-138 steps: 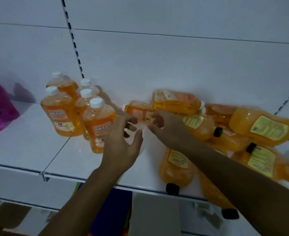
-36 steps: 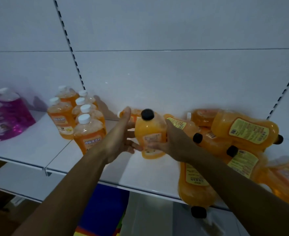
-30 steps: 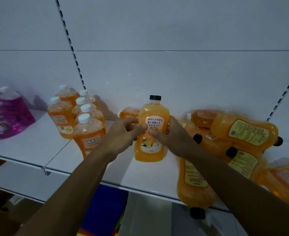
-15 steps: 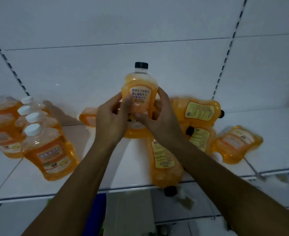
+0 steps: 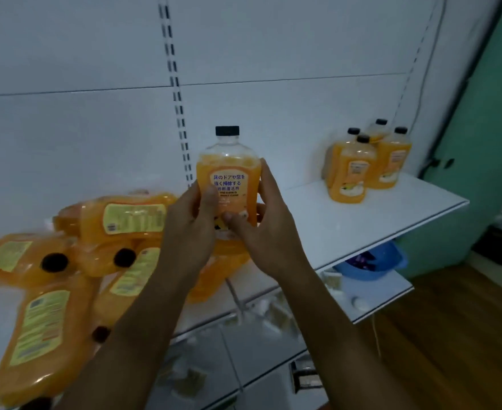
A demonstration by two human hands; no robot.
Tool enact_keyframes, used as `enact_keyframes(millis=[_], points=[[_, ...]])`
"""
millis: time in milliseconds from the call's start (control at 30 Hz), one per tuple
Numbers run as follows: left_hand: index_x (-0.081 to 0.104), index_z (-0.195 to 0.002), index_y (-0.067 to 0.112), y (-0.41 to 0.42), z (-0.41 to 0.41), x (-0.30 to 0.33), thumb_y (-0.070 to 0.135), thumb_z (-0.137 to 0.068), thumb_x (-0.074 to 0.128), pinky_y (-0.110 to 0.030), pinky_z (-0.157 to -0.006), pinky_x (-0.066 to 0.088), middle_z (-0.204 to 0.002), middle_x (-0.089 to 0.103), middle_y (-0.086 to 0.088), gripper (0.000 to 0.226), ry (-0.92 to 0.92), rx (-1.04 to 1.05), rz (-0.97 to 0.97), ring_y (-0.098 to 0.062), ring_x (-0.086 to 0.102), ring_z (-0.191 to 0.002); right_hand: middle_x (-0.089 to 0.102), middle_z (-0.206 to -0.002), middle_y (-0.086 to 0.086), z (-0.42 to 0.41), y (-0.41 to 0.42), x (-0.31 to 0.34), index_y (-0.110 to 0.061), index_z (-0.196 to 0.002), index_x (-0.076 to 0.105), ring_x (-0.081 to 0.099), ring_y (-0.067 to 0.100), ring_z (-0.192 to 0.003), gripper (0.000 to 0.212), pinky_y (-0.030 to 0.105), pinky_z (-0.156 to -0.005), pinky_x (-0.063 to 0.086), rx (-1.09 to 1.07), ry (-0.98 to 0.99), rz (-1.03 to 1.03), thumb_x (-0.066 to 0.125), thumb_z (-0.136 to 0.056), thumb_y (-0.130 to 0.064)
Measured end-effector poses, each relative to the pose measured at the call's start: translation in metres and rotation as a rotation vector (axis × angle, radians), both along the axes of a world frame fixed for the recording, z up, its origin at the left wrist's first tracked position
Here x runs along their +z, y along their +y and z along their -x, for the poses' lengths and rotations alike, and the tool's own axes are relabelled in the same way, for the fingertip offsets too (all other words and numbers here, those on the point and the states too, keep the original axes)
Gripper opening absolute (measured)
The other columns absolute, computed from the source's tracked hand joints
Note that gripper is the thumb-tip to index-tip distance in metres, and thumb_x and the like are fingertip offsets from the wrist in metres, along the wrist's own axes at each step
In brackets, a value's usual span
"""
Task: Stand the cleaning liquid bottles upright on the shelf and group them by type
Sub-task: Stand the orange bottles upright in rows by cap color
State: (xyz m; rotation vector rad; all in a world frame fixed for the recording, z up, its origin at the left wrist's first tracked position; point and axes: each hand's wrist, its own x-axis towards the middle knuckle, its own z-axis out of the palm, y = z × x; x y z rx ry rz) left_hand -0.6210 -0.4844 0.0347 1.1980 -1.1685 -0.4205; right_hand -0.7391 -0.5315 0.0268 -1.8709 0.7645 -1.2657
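- Where the white shelf (image 5: 347,223) runs rightward to its end, we see a white slotted back panel (image 5: 95,128) behind it, a teal wall (image 5: 486,143) beyond it, and a wooden floor (image 5: 456,335) below.
- Under the shelf we make out a lower shelf (image 5: 391,294) with a blue basin (image 5: 371,261) on it.
- We hold one orange bottle (image 5: 229,176) with a black cap, lifted above the shelf, in front of the back panel and near the middle of the view.
- Its long axis stands upright: cap up, base down, printed label facing us.
- Our left hand (image 5: 190,223) wraps its left side with the thumb across the label; our right hand (image 5: 264,223) closes on its right side and lower front. Both hands grip this bottle firmly.
- At the far right end we count four upright black-capped bottles (image 5: 368,167), clustered close together.
- To the left lies a heap of fallen bottles (image 5: 75,255), on their sides and overlapping, several black caps pointing toward us; we count at least five, but blur and overlap keep us from an exact number.
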Motion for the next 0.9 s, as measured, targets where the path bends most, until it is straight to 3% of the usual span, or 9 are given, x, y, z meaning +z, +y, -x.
enact_keyframes(millis=[100,300,433,600,733,767,833,900], points=[[0.064,-0.115,0.033,-0.057,0.064,-0.01,0.04,-0.101,0.041,-0.015,-0.072,0.053,-0.102,0.072,0.017,0.027,-0.012,-0.059,-0.011,-0.002,0.068,-0.093,0.053,-0.136,-0.011,0.066,-0.054,-0.015,-0.03,-0.154,0.012,0.056,-0.001,-0.115,0.083,0.015,-0.091,0.049,-0.052,0.013,-0.015,0.065,-0.091,-0.027],[0.06,-0.123,0.027,-0.15,0.158,-0.034,0.033,-0.102,0.043,-0.017,-0.078,0.053,-0.11,0.07,0.013,0.028,0.007,-0.218,-0.092,-0.007,0.067,-0.101,0.042,-0.138,-0.002,0.166,-0.142,-0.04,-0.032,-0.154,0.011,0.048,0.015,-0.126,0.085,0.04,-0.102,0.049,-0.178,0.043,-0.044,0.065,-0.089,-0.019],[0.063,-0.12,0.028,-0.197,0.189,-0.053,0.032,-0.101,0.045,-0.024,-0.078,0.055,-0.109,0.072,0.008,0.026,0.051,-0.255,-0.175,-0.011,0.068,-0.1,0.044,-0.13,0.003,0.203,-0.186,-0.059,-0.031,-0.154,0.01,0.05,0.015,-0.12,0.088,0.041,-0.098,0.05,-0.2,0.09,-0.054,0.066,-0.088,-0.017],[0.06,-0.126,0.025,-0.233,0.208,-0.071,0.039,-0.097,0.047,-0.022,-0.077,0.054,-0.108,0.072,0.012,0.035,0.036,-0.218,-0.211,-0.009,0.068,-0.099,0.046,-0.134,0.0,0.222,-0.226,-0.078,-0.031,-0.154,0.012,0.051,0.011,-0.12,0.085,0.031,-0.097,0.05,-0.19,0.088,-0.106,0.066,-0.089,-0.02],[0.05,-0.139,0.021,-0.248,0.209,-0.073,0.04,-0.099,0.045,-0.033,-0.093,0.053,-0.122,0.067,0.008,0.044,-0.043,-0.216,-0.265,-0.009,0.064,-0.11,0.04,-0.146,0.001,0.219,-0.237,-0.082,-0.025,-0.155,0.012,0.039,0.0,-0.126,0.083,0.001,-0.093,0.033,-0.288,0.085,-0.101,0.065,-0.091,-0.029],[0.043,-0.144,0.021,-0.249,0.207,-0.073,0.039,-0.1,0.045,-0.032,-0.098,0.05,-0.13,0.062,0.006,0.048,-0.078,-0.212,-0.296,-0.009,0.059,-0.118,0.036,-0.149,0.002,0.216,-0.232,-0.083,-0.023,-0.154,0.015,0.034,0.0,-0.13,0.082,0.004,-0.097,0.032,-0.382,0.041,-0.096,0.065,-0.091,-0.029],[0.031,-0.151,0.022,-0.239,0.201,-0.072,0.039,-0.099,0.048,-0.024,-0.103,0.041,-0.146,0.048,0.004,0.057,-0.097,-0.132,-0.36,-0.004,0.047,-0.129,0.035,-0.149,0.007,0.209,-0.216,-0.085,-0.014,-0.15,0.026,0.031,0.014,-0.139,0.074,0.03,-0.11,0.036,-0.592,-0.071,0.024,0.065,-0.089,-0.025],[0.032,-0.149,0.025,-0.215,0.186,-0.072,0.037,-0.097,0.052,-0.014,-0.098,0.037,-0.146,0.046,0.006,0.057,-0.123,-0.009,-0.363,0.003,0.043,-0.125,0.042,-0.142,0.014,0.194,-0.194,-0.09,-0.003,-0.141,0.037,0.039,0.027,-0.135,0.062,0.045,-0.107,0.04,-0.62,-0.157,0.206,0.064,-0.088,-0.019]])
